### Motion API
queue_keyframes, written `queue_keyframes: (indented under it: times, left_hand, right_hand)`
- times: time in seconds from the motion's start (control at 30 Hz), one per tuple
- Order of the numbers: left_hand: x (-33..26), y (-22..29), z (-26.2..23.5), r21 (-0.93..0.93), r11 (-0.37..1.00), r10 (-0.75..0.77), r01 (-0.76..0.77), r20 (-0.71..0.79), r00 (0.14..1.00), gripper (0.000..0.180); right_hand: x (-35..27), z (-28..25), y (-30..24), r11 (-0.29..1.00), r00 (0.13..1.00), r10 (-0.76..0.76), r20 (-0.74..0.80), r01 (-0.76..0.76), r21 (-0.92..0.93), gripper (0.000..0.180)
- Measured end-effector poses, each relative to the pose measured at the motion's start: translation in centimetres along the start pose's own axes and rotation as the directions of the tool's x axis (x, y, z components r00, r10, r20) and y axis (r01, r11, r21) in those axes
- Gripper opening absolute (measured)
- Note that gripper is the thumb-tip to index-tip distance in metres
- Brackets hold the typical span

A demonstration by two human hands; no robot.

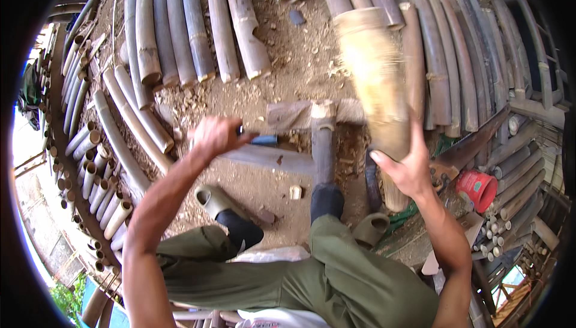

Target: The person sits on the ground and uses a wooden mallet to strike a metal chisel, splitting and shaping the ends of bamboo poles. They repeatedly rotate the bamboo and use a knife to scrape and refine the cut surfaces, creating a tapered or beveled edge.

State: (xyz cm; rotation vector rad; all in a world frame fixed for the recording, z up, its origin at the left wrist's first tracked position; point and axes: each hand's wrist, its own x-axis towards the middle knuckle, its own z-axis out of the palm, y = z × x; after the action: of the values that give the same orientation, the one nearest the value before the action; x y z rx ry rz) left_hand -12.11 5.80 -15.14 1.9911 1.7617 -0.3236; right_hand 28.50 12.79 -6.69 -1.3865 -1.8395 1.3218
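Observation:
My left hand (217, 138) is closed in a fist around a tool with a dark handle. A thin grey strip like a blade runs right from it, too blurred to make out fully. My right hand (409, 159) grips the lower end of a thick, pale bamboo piece (373, 70), tilted and smeared by motion. Between the hands, a short dark bamboo length (324, 151) points away from my socked foot (327, 201). Its cut far end rests against a rough wooden block (288, 115) lying crosswise on the ground.
Several bamboo poles (228, 28) lie in rows ahead, with more (444, 64) at right and stacked lengths (99, 178) at left. A handsaw (477, 142) and a red container (477, 190) are at right. Loose sandals (219, 202) sit near my feet. Wood chips litter the dirt.

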Motion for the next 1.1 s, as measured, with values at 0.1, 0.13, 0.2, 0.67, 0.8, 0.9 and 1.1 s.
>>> queue_keyframes:
  times: [0.1, 0.13, 0.2, 0.67, 0.8, 0.9, 1.1]
  left_hand:
    - [-5.0, 1.7, 3.0, 0.059, 0.969, 0.240, -0.239, -0.439, 0.866, 0.046]
    - [-6.1, 3.3, 1.6, 0.043, 0.988, 0.155, -0.149, -0.347, 0.925, 0.051]
    - [-6.1, 4.6, 1.3, 0.019, 0.999, 0.048, -0.045, -0.296, 0.954, 0.046]
    - [-5.1, 4.0, 2.0, -0.090, 0.996, -0.017, 0.016, -0.012, 1.000, 0.034]
    - [-3.0, 3.2, 2.3, -0.042, 0.994, -0.097, 0.098, 0.031, 0.995, 0.033]
    - [-3.0, 3.1, 2.4, -0.015, 0.994, -0.109, 0.110, 0.038, 0.993, 0.032]
    - [-3.1, 3.1, 2.6, -0.011, 0.999, -0.031, 0.030, -0.084, 0.996, 0.034]
  right_hand:
    - [-0.3, -3.0, 0.6, 0.997, 0.993, -0.077, -0.091, 0.077, -0.008, 0.092]
    - [0.0, -3.4, 0.0, 0.999, 0.995, -0.051, -0.086, 0.050, -0.017, 0.092]
    - [0.2, -3.4, -0.3, 1.000, 0.999, -0.006, -0.045, 0.007, 0.029, 0.095]
    - [-0.8, 0.3, 2.0, 0.548, 0.517, -0.512, 0.685, 0.812, -0.203, 0.073]
    - [3.2, -0.3, 4.5, 0.233, 0.448, -0.527, 0.723, 0.894, -0.384, 0.047]
    - [2.6, 0.2, 3.7, 0.312, 0.505, -0.485, 0.714, 0.863, -0.398, 0.044]
    - [3.1, -0.6, 4.8, 0.180, 0.576, -0.443, 0.687, 0.808, -0.561, 0.044]
